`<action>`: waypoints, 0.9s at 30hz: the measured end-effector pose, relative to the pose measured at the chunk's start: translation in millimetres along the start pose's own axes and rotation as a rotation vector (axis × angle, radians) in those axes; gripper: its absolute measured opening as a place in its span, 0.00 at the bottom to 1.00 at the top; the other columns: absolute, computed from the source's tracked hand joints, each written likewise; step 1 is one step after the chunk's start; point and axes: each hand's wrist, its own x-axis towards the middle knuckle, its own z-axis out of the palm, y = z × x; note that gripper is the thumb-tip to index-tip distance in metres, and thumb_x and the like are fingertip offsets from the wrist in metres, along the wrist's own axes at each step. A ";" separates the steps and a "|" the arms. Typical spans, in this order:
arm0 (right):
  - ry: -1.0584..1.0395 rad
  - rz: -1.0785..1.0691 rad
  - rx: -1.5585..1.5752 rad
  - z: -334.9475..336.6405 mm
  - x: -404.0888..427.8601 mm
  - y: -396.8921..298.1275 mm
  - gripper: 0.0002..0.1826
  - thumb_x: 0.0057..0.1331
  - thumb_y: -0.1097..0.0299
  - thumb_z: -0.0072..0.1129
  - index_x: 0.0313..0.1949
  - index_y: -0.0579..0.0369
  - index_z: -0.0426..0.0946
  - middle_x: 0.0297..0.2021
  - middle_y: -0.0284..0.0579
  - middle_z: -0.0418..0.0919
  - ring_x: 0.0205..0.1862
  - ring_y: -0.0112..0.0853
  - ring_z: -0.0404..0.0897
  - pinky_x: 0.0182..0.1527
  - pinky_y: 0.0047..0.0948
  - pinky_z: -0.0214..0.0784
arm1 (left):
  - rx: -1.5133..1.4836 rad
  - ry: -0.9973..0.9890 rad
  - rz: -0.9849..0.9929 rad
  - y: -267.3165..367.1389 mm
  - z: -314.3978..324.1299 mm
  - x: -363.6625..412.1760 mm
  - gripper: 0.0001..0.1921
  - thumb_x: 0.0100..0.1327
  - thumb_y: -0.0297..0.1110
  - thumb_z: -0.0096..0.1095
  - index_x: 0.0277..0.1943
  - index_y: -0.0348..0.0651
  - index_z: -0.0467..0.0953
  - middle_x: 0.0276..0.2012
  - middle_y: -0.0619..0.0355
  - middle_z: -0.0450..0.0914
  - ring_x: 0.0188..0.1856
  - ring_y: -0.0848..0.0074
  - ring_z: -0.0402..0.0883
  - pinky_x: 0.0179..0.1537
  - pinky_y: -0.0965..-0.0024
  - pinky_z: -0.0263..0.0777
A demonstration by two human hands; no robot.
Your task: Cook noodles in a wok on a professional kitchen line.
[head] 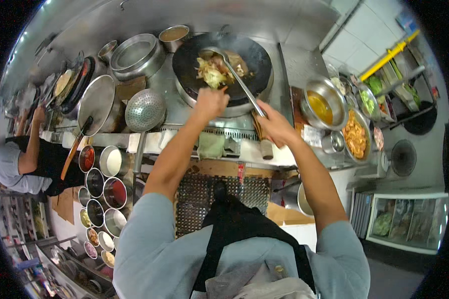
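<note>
A large black wok [260,56] sits on the range, with cooked food [214,73] that looks like cabbage and meat in it and light smoke above. My left hand [212,102] is at the wok's near rim, its fingers curled; whether it grips the rim or a cloth there is hidden. My right hand [273,123] is closed around the handle of a metal ladle [243,84], whose bowl rests in the food at the wok's far side. Below my right hand, a rolled or wrapped handle [266,149] lies against the counter edge.
A perforated strainer [145,110] and a steel pot [97,104] stand left of the wok. Metal containers of sauces [115,193] are lower left. At right are a bowl of yellow liquid [320,106] and a tray of orange meat [355,136]. A co-worker [18,160] stands far left.
</note>
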 end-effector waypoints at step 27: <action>0.302 -0.073 0.299 13.5 -132.8 140.5 0.35 0.70 0.68 0.49 0.76 0.49 0.53 0.28 0.48 0.79 0.27 0.35 0.78 0.36 0.36 0.71 | -0.102 0.197 -0.079 97.4 -20.7 -31.8 0.16 0.58 0.27 0.65 0.49 0.36 0.77 0.47 0.43 0.79 0.51 0.46 0.75 0.53 0.49 0.68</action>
